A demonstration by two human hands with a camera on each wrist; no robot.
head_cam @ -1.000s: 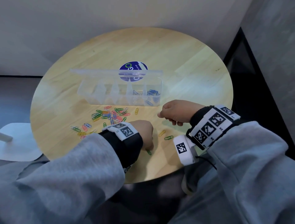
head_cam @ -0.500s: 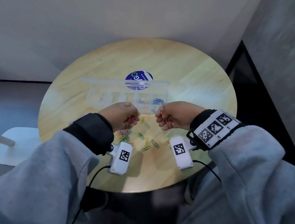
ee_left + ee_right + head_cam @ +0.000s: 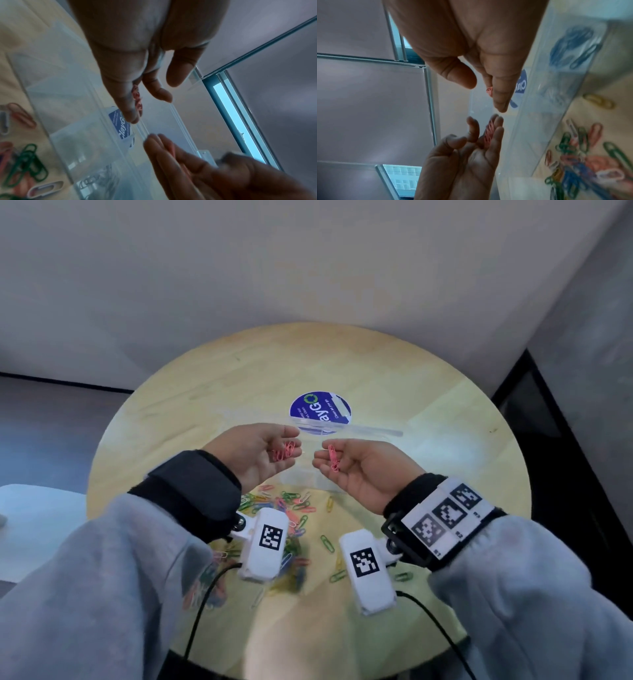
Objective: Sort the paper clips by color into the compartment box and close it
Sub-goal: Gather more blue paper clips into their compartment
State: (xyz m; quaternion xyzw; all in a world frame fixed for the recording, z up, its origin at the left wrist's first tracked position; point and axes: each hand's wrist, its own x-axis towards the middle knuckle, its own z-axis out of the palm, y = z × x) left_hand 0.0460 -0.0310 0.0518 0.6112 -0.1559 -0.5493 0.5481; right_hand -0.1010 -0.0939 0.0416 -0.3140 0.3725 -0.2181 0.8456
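Scene: head view, looking down at a round wooden counter (image 3: 219, 392) filling the middle of the frame, with both hands raised over it, palms up.
Left hand (image 3: 255, 451): left of centre; grip wide, fingers nearly straight, with a small bunch of pink clips (image 3: 285, 451) lying loose on them.
Right hand (image 3: 363, 469): right of centre, close to the left hand but not touching; grip narrow, thumb and fingers curled around a second bunch of pink clips (image 3: 334, 458).
Box (image 3: 349, 429): clear plastic, just behind and under the hands at frame centre, lid open and standing at its far edge. Most of it is hidden by the hands in the head view.
Box contents: in the right wrist view, blue clips (image 3: 571, 44) sit in one compartment at the upper right; which compartment along the row, I cannot tell.
Loose clips (image 3: 291, 508): a mixed pile of green, pink, blue, yellow and white, on the counter below the hands, partly covered by the wrist cameras.
Sticker (image 3: 320, 412): round, blue, on the counter beyond the box, above frame centre.
Sleeves: grey, filling the lower corners.
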